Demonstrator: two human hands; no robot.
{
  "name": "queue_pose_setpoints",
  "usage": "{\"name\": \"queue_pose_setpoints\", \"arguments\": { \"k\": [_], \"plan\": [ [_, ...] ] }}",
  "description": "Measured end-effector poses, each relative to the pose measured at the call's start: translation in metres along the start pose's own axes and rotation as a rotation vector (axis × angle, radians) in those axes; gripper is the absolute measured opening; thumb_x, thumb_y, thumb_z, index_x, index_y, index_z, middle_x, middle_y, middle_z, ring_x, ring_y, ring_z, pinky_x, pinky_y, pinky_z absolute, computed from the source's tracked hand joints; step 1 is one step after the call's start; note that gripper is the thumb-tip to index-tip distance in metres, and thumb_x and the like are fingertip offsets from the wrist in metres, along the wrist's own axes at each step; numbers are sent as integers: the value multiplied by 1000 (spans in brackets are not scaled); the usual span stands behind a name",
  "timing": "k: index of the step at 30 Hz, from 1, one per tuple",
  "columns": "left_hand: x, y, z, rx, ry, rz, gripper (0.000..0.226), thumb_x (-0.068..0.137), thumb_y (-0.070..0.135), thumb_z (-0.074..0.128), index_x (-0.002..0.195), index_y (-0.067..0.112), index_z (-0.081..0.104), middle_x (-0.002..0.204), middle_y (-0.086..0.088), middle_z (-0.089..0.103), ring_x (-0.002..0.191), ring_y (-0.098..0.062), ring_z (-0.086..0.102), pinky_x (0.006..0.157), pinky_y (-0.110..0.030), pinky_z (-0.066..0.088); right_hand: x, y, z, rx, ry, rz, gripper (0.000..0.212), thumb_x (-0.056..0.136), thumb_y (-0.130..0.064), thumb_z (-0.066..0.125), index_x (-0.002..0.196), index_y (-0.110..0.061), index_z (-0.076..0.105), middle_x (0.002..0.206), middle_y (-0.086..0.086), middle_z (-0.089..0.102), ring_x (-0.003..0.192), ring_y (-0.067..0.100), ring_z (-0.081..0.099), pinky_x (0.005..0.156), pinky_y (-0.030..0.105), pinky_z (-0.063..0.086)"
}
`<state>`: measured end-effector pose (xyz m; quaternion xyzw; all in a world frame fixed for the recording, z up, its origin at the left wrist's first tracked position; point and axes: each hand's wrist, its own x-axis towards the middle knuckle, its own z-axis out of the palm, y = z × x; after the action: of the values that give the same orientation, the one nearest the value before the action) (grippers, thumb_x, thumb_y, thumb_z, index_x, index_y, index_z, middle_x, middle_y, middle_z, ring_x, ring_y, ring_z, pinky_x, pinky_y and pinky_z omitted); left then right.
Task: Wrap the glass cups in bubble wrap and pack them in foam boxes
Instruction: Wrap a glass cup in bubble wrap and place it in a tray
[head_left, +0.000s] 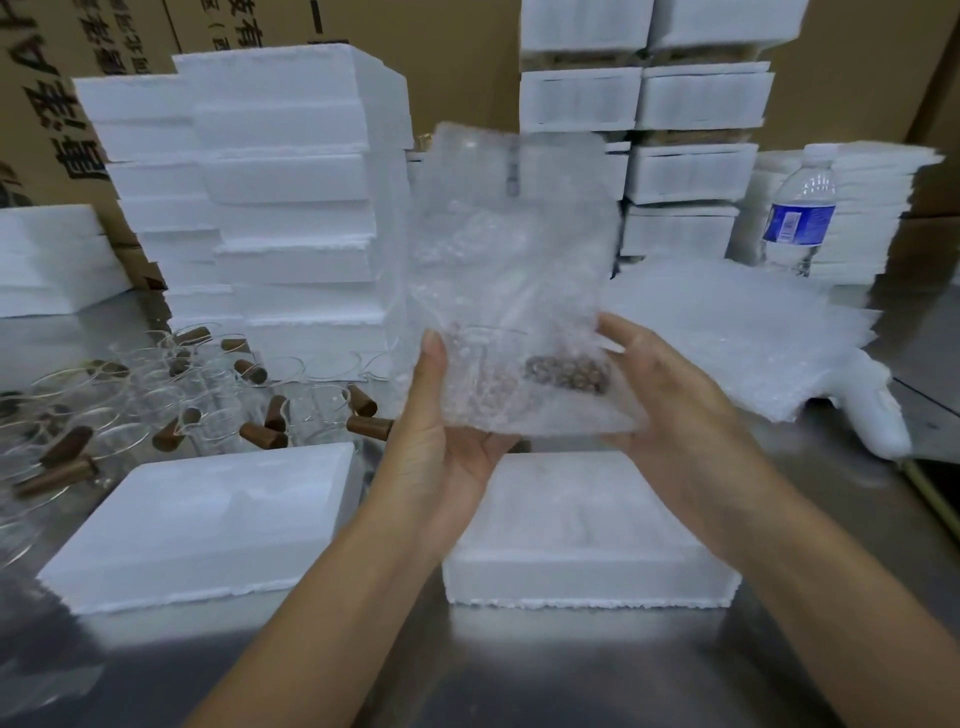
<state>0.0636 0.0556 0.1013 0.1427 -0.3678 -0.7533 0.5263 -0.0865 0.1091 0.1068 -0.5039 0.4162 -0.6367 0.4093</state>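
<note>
Cup (493, 374), brown handle to the right, seen dimly through wrap (509, 234) and held in mid-air over an open foam box (587, 577). Left hand (447, 441) underneath, thumb up along the wrap's left edge, fingers curled round the bottom. Right hand (670, 400) gripping the right side, thumb on the front, fingers probably curled behind, hidden by the sheet. Upper wrap standing loose above both hands. Foam piece (202, 519) just left of the box, on a steel table (519, 675). Bare cups (156, 400) crowded at far left; foam stacks (280, 208) behind; spare sheets (737, 332) and bottle (800, 208) at right.
</note>
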Motion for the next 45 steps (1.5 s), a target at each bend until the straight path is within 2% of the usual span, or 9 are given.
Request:
{"name": "queue_pose_setpoints", "arguments": {
  "k": [8,13,20,24,25,26,34,40,45],
  "plan": [
    [-1,-5,-4,328,127,104,78,62,60,65,128,20,55,114,-1,70,105,-19,67,78,-31,58,-2,7,5,-58,149,-61,24,73,-35,64,91,-19,68,79,-4,74,73,7,69,63,20,54],
    [5,7,-13,492,-19,71,101,21,69,83,111,30,60,108,9,72,106,-11,66,95,-34,50,3,10,-1,-7,277,-66,24,77,-27,65,93,-10,69,80,0,74,76,11,69,65,20,55],
    [-1,35,-16,474,-266,-86,111,34,55,90,131,20,50,116,-3,69,100,-17,68,60,-14,53,4,6,-10,-13,310,-80,25,73,-30,66,93,-15,70,80,-4,75,76,7,69,67,19,55],
    [-4,25,-13,612,-162,-4,99,24,57,90,115,36,56,108,5,72,98,-18,69,49,-7,37,3,4,-10,-45,297,-112,10,79,-19,66,89,-18,70,79,-5,75,75,6,69,62,17,53],
    [-5,21,-13,640,-138,35,94,27,56,89,113,38,56,109,9,71,102,-14,67,81,-17,30,2,4,-9,-55,287,-115,10,79,-18,66,89,-18,70,79,-4,75,75,7,70,63,18,54],
    [-5,17,-12,665,-124,73,88,33,53,88,114,39,55,109,13,70,103,-8,66,74,-13,54,2,4,-9,-69,268,-111,12,77,-20,67,89,-17,69,79,-3,75,76,9,70,65,19,55],
    [-6,5,-12,759,-121,191,66,61,38,86,118,43,53,112,23,66,104,3,62,78,-9,49,2,-3,-16,-151,132,-21,41,65,-46,68,92,-15,72,95,5,73,87,17,68,82,32,54],
    [-9,4,-8,780,-173,203,48,61,35,87,90,62,61,98,34,65,93,15,61,69,-1,45,5,-5,-19,-42,197,-71,23,75,-42,58,73,-28,75,85,-8,72,93,11,66,95,38,44],
    [-10,-1,-8,779,-252,179,47,53,32,85,91,52,64,98,19,71,92,1,67,72,-8,49,0,-9,-15,-117,244,-161,15,70,-36,76,79,-24,77,81,1,73,85,18,69,88,40,52]
  ]
}}
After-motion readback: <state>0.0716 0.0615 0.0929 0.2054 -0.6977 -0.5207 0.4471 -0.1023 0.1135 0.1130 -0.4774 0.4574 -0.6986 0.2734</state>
